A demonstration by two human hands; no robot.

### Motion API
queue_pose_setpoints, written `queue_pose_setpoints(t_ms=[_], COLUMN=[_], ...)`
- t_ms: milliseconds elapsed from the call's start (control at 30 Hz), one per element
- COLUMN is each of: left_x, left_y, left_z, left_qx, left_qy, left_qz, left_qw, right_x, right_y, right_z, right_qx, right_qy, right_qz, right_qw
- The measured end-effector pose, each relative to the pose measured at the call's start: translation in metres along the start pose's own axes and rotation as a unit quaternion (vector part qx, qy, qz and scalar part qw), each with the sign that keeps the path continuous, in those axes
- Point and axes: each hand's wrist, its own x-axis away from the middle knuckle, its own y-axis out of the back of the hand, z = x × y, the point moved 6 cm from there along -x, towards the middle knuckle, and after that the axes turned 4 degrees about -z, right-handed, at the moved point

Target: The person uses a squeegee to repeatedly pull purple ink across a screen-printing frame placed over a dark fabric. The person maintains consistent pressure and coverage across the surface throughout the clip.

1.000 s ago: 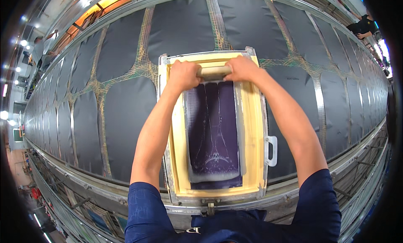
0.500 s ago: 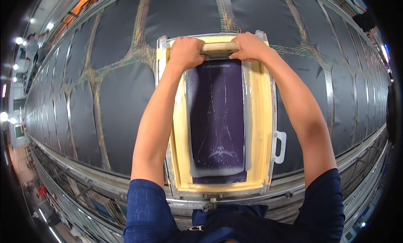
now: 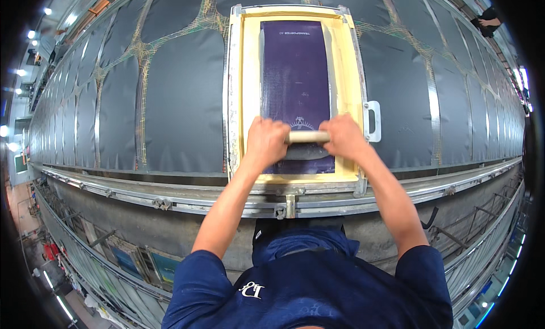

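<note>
My left hand and my right hand are closed round the two ends of a wooden squeegee handle. The squeegee rests across the near part of a screen-printing frame, whose inner border is pale yellow. Inside the border is a dark purple mesh panel with white lettering at its far end and a white crest-like design just beyond the squeegee. Greyish ink smears lie along the panel's sides and under the handle. The squeegee's blade is mostly hidden beneath it.
Dark grey fabric pieces lie in rows along the long table, with yellow and green stitched strips between them. A metal rail runs along the near edge. A white handle sticks out from the frame's right side. Framed screens stand below left.
Both hands have drawn the squeegee from the frame's far end to its near end. My view has shifted, so the frame appears higher. White streaks on the purple panel have gone.
</note>
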Motion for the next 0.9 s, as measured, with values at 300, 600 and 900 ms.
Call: queue_pose_setpoints(t_ms=[300,600,900], left_x=[0.058,0.071,0.106], left_y=[0.003,-0.006,0.05], left_z=[-0.031,-0.028,0.024], left_qx=[-0.002,-0.009,0.019], left_qy=[0.02,0.038,0.068], left_qz=[-0.045,-0.041,-0.055], left_qw=[0.999,0.998,0.996], right_x=[0.047,0.059,0.018], right_y=[0.047,-0.001,0.044], right_z=[-0.054,-0.159,-0.075], right_qx=[-0.128,-0.177,-0.229], right_qy=[-0.166,-0.394,-0.339], right_qz=[-0.297,-0.328,-0.4], right_qw=[0.931,0.84,0.82])
